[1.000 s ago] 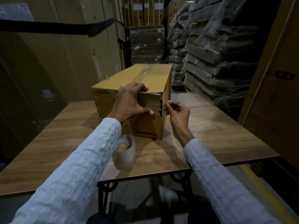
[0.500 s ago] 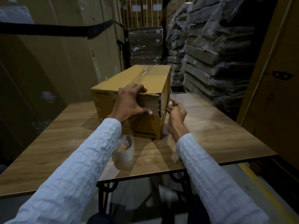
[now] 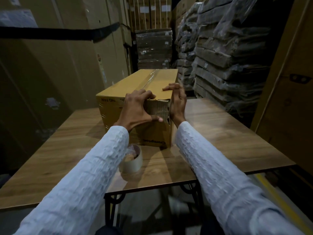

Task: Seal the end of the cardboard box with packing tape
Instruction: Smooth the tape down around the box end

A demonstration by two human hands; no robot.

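A long brown cardboard box [image 3: 118, 114] lies on the wooden table [image 3: 220, 133], its near end facing me, with clear tape along its top seam. My left hand [image 3: 135, 111] presses flat on the near end, fingers hooked over the top edge, thumb below a torn patch of bare corrugation. My right hand [image 3: 177, 100] lies against the box's right side at the near corner, thumb on the top face. A roll of packing tape [image 3: 133, 160] rests on the table just in front of the box, under my left sleeve.
Tall cardboard cartons stand at the left and far right. Stacks of plastic-wrapped flat packs [image 3: 220, 53] rise behind the table on the right, and a wrapped pallet stack [image 3: 154, 48] stands straight behind. The table's near edge and black metal legs [image 3: 111, 206] are close to me.
My right hand has moved from in front of the box's near right corner up onto its right side, thumb now on top. The left hand has stayed on the near end.
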